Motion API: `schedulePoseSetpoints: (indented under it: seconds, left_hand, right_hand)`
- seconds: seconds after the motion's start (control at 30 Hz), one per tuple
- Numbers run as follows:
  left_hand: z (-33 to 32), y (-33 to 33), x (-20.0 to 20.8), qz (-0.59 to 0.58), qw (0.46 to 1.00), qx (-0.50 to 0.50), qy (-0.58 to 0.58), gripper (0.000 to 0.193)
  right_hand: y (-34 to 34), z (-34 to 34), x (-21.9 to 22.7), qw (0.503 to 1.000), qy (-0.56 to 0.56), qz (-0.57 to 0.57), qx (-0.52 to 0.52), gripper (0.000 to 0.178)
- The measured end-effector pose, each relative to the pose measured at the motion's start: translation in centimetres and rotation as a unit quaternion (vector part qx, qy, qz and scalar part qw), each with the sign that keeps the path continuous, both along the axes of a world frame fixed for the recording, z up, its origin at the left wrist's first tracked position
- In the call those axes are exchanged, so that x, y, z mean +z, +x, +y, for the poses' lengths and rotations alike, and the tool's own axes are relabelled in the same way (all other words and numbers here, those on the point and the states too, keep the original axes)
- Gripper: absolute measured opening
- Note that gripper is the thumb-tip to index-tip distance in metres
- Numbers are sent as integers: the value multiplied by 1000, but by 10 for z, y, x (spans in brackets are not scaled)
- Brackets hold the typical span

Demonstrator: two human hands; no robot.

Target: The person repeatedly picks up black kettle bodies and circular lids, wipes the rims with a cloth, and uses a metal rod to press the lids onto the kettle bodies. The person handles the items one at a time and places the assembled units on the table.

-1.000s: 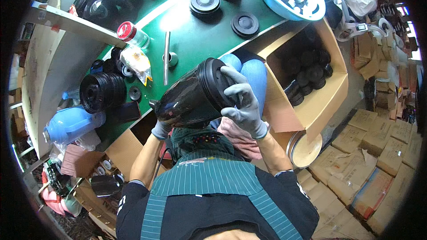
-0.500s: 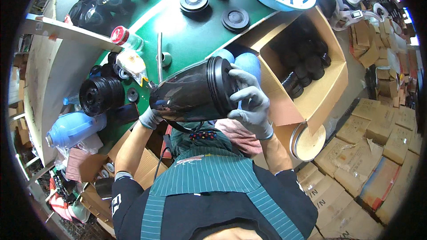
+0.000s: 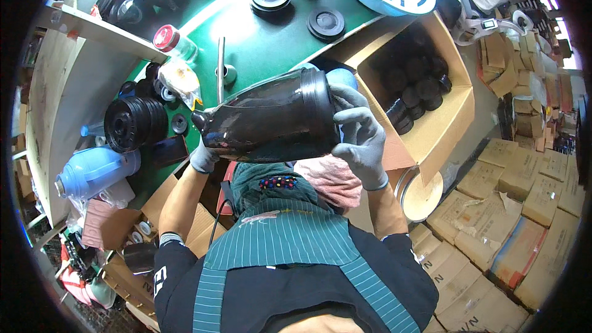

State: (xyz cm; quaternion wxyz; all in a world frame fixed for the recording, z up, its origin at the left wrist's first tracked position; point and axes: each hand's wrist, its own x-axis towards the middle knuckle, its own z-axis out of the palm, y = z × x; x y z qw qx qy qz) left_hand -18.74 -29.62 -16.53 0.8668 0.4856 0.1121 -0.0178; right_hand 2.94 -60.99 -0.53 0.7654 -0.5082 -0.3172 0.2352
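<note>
A glossy black jug (image 3: 259, 120) with a small spout at its left end lies sideways in the air between my gloved hands, over the bench's near edge. My left hand (image 3: 204, 156) supports the spout end from below and behind; most of its fingers are hidden by the jug. At the right end, my right hand (image 3: 362, 142) has its fingers bent around a round black lid (image 3: 338, 111). That lid sits right against the jug's wide end; whether it is fastened I cannot tell.
On the green bench (image 3: 259, 46) are black round lids (image 3: 325, 23), a metal rod (image 3: 221, 68), a red-capped jar (image 3: 166, 38) and stacked black discs (image 3: 129, 124). A blue basin (image 3: 394, 6) stands behind an open carton (image 3: 453, 114) of black parts. A blue flask (image 3: 92, 172) lies left.
The jug has turned closer to level and shifted slightly left at its spout end. My right hand has moved a little right and the jug's wide end shows a smoother band now.
</note>
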Motion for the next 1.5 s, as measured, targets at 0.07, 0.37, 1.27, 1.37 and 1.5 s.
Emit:
schedulePoseSetpoints:
  seconds: [0.07,0.37,1.27,1.37,1.5]
  left_hand:
    - [0,0,3,5,1000,10,-8,58]
    - [-2,11,8,-72,987,-6,-145,57]
    - [-58,18,6,-60,997,-37,19,73]
    - [-58,28,28,-47,989,15,143,59]
    - [-39,59,151,-119,762,90,631,46]
  right_hand:
    - [4,-6,-3,998,-4,-62,22,66]
    - [5,-14,-16,998,22,-56,4,85]
    - [6,10,43,912,-141,-383,42,83]
    - [14,10,39,902,-97,-419,32,82]
    - [2,-6,-23,978,-207,-36,3,67]
